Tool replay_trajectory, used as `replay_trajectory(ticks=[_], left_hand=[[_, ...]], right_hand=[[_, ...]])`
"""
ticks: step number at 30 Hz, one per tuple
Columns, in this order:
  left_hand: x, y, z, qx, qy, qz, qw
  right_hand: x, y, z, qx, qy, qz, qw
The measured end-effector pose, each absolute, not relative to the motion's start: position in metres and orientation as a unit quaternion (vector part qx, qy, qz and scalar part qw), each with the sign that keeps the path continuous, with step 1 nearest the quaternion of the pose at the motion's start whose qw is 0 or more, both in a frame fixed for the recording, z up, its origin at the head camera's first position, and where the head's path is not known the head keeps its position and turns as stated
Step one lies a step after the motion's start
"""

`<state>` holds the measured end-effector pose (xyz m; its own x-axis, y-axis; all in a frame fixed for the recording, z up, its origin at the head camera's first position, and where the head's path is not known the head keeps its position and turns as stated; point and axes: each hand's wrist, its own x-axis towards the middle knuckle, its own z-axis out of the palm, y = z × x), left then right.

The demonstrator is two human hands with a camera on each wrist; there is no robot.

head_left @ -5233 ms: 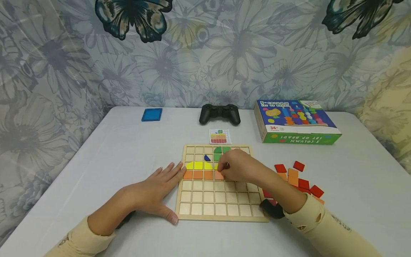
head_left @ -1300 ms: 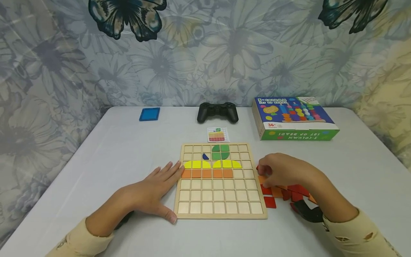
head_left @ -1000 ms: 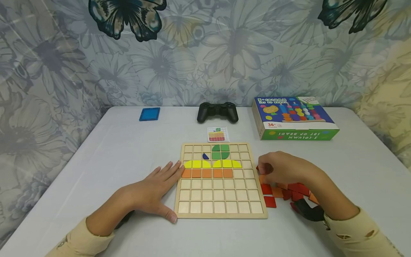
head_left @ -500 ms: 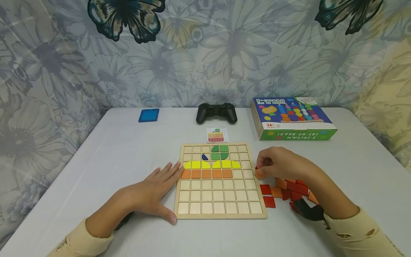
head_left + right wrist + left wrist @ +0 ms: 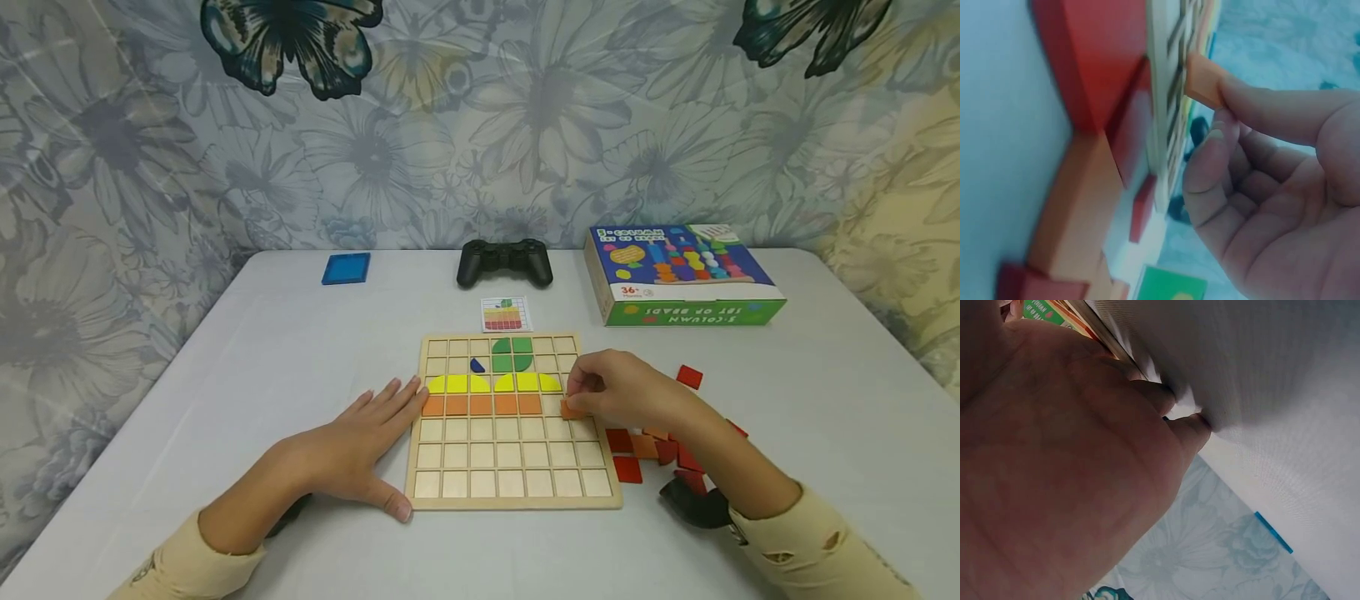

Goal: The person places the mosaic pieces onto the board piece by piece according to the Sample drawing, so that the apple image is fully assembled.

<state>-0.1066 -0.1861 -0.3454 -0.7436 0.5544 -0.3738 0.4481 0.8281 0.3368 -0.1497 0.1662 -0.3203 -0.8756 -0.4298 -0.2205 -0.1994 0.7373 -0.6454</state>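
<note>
A wooden grid board lies on the white table, its upper cells holding green, blue, yellow and orange pieces. Five or so is left uncounted: several orange square tiles form a row under the yellow pieces. My right hand pinches one orange square tile between thumb and fingertips, over the right end of that row. My left hand lies flat with spread fingers at the board's left edge, thumb by the lower left corner. In the left wrist view its fingertips touch the table.
Loose red and orange tiles lie right of the board, partly hidden by the right forearm. Behind the board are a small pattern card, a black game controller, a blue square tray and a toy box.
My right hand has picked an orange tile from the loose pile and carried it left over the board. Earlier it was at the orange row. My left hand has stayed in place.
</note>
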Motion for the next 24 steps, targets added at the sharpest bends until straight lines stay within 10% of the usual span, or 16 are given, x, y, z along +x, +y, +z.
replay_trajectory(ticks=[24], left_hand=[[-0.1063,-0.1867,-0.345,0.271,0.926,0.114,0.236]], right_hand=[[-0.1433,0.157,-0.3219,-0.218,0.912,-0.312,0.154]])
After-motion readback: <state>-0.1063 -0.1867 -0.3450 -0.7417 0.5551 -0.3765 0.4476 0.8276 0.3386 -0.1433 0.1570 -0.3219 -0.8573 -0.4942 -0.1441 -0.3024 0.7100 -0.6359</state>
